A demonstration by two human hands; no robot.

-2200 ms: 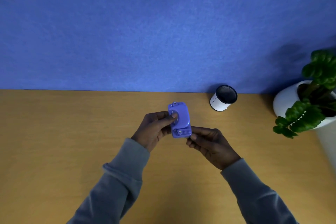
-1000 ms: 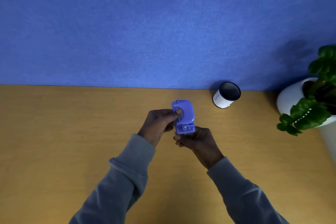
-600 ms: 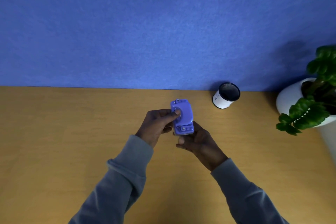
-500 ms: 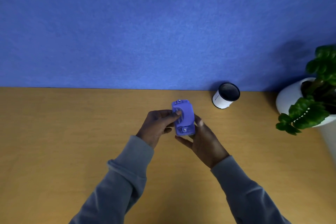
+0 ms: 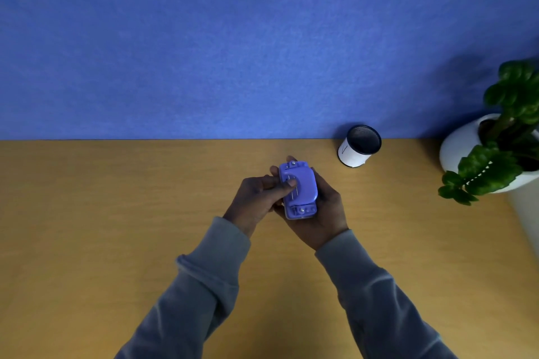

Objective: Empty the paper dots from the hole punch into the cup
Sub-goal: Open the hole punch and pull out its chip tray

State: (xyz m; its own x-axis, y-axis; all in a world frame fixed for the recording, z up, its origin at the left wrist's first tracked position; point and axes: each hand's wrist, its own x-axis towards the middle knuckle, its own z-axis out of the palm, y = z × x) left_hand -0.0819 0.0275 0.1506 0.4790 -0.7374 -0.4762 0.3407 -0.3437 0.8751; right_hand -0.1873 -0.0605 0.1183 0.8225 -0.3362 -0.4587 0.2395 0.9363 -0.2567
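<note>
A small purple hole punch [image 5: 303, 183] is held above the middle of the wooden table [image 5: 87, 213], its long axis pointing away from me. My left hand [image 5: 256, 201] grips its left side, thumb resting on top. My right hand [image 5: 323, 213] cups it from below and from the right, fingertips showing past its far end. The cup [image 5: 357, 151], white outside and dark inside, stands at the back of the table to the right of the punch, apart from both hands. No paper dots are visible.
A white pot with a green plant [image 5: 495, 154] stands at the right edge of the table. A blue wall [image 5: 233, 52] rises directly behind the table's far edge.
My right hand has slid from the punch's near end to underneath it and now wraps its right side. The left hand's grip is unchanged. The punch stays in nearly the same place.
</note>
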